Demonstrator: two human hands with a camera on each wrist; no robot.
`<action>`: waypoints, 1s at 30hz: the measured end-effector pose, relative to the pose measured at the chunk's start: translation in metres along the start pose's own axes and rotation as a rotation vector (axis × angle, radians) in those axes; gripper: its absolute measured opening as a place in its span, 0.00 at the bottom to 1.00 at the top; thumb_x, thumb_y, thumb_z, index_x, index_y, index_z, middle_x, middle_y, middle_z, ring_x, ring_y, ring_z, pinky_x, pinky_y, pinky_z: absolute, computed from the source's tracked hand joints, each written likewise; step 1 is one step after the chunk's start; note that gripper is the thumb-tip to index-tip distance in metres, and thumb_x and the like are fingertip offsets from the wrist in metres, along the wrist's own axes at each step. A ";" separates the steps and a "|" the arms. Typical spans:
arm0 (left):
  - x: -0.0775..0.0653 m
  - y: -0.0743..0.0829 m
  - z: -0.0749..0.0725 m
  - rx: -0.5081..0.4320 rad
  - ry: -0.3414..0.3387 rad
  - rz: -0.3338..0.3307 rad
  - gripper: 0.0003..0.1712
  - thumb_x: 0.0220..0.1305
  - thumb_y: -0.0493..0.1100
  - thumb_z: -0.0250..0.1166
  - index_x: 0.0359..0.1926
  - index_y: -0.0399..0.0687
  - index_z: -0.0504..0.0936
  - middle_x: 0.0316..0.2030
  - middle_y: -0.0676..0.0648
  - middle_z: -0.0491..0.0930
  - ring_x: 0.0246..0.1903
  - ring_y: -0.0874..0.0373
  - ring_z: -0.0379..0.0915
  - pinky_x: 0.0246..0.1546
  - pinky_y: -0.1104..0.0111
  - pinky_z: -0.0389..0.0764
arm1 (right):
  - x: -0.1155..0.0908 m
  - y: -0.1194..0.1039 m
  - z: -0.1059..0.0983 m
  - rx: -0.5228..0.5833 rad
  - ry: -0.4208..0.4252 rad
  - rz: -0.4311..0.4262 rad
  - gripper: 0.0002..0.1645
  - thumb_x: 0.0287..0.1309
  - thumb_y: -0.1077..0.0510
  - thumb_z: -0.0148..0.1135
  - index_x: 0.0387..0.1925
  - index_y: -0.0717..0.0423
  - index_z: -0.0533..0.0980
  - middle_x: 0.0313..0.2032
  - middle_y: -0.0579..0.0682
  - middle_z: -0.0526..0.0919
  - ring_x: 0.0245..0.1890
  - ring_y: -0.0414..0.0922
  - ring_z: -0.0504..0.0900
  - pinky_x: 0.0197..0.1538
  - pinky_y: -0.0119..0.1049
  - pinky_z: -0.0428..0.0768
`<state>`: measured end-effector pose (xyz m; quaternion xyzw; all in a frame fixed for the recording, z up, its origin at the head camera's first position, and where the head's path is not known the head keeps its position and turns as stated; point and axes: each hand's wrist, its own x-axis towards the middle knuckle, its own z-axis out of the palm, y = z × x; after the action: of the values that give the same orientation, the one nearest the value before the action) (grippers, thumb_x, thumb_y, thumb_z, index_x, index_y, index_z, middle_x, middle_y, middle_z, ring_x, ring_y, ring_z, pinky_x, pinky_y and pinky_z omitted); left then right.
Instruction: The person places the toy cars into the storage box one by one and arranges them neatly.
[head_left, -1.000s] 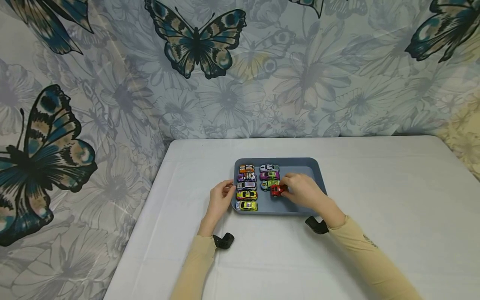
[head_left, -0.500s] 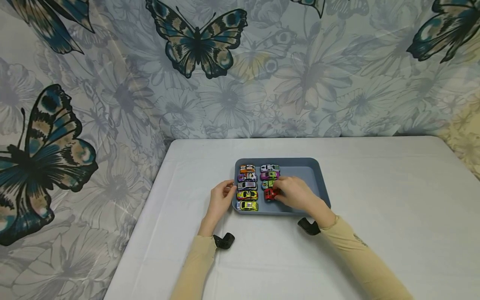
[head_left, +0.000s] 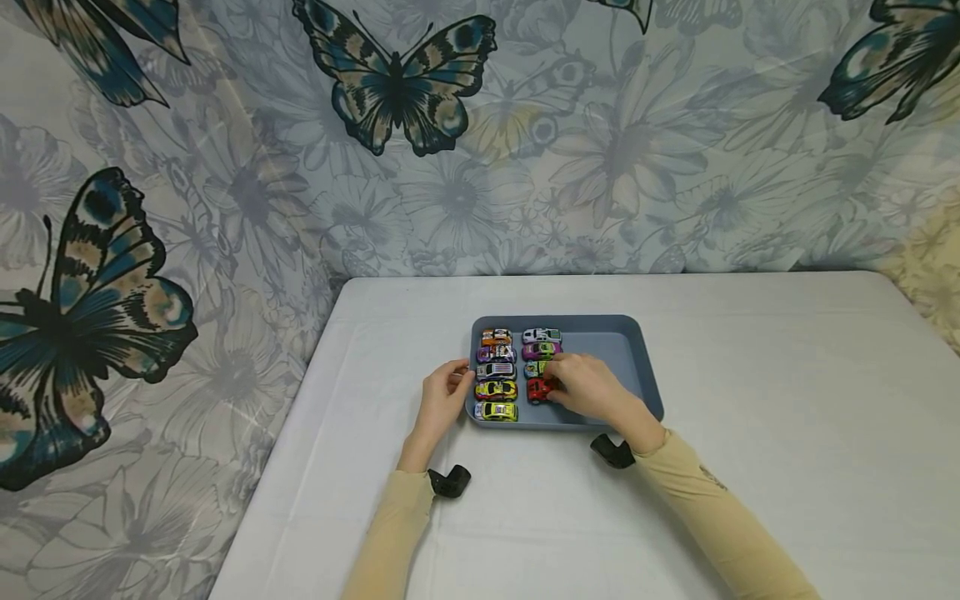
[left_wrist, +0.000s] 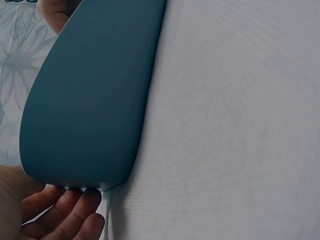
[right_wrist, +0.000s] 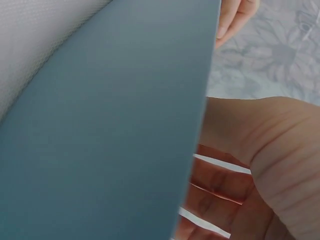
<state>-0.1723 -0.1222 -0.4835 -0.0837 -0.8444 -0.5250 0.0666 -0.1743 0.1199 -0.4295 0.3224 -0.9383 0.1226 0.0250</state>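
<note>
My right hand (head_left: 594, 387) pinches a red toy car (head_left: 538, 391) low over the grey-blue tray (head_left: 609, 367). The car sits at the near end of the tray's second column, below a green toy car (head_left: 534, 369) that my fingers partly cover. In the right wrist view the tray's wall hides the car and my fingertips. At the tray's left side rests my left hand (head_left: 442, 398). The left wrist view shows its loosely bent fingers (left_wrist: 75, 212) touching the outside of the tray's short wall.
Several toy cars form a left column, among them an orange one (head_left: 497, 337) and a yellow-green one (head_left: 496, 412). A white car (head_left: 542, 335) and a purple-green car (head_left: 542, 351) head the second column. A white cloth (head_left: 750, 375) covers the table; a butterfly-patterned curtain (head_left: 637, 167) hangs behind.
My right hand has moved left and slightly nearer with the red car, bringing it in line under the green car. My left hand stays at the tray's side.
</note>
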 end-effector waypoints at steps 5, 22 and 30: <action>0.000 0.000 0.002 -0.005 0.002 0.004 0.16 0.65 0.38 0.58 0.50 0.31 0.77 0.37 0.40 0.78 0.35 0.53 0.78 0.35 0.70 0.80 | 0.001 -0.001 0.000 -0.004 0.002 -0.004 0.12 0.45 0.60 0.72 0.33 0.59 0.80 0.32 0.50 0.80 0.30 0.46 0.79 0.36 0.45 0.78; 0.000 0.003 0.001 -0.005 0.007 0.000 0.16 0.65 0.37 0.58 0.50 0.31 0.77 0.38 0.40 0.78 0.35 0.52 0.78 0.36 0.69 0.80 | -0.001 -0.002 0.001 -0.048 0.040 -0.004 0.13 0.43 0.58 0.73 0.32 0.57 0.80 0.31 0.49 0.79 0.28 0.45 0.78 0.34 0.44 0.77; 0.001 0.000 -0.001 0.006 -0.002 0.004 0.16 0.65 0.37 0.58 0.50 0.31 0.76 0.38 0.40 0.78 0.36 0.52 0.78 0.37 0.68 0.81 | -0.012 0.002 -0.013 0.013 0.127 0.016 0.16 0.47 0.56 0.71 0.38 0.60 0.81 0.34 0.52 0.81 0.27 0.46 0.80 0.33 0.44 0.79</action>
<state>-0.1728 -0.1227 -0.4830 -0.0854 -0.8459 -0.5222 0.0671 -0.1663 0.1324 -0.4190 0.3067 -0.9365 0.1490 0.0813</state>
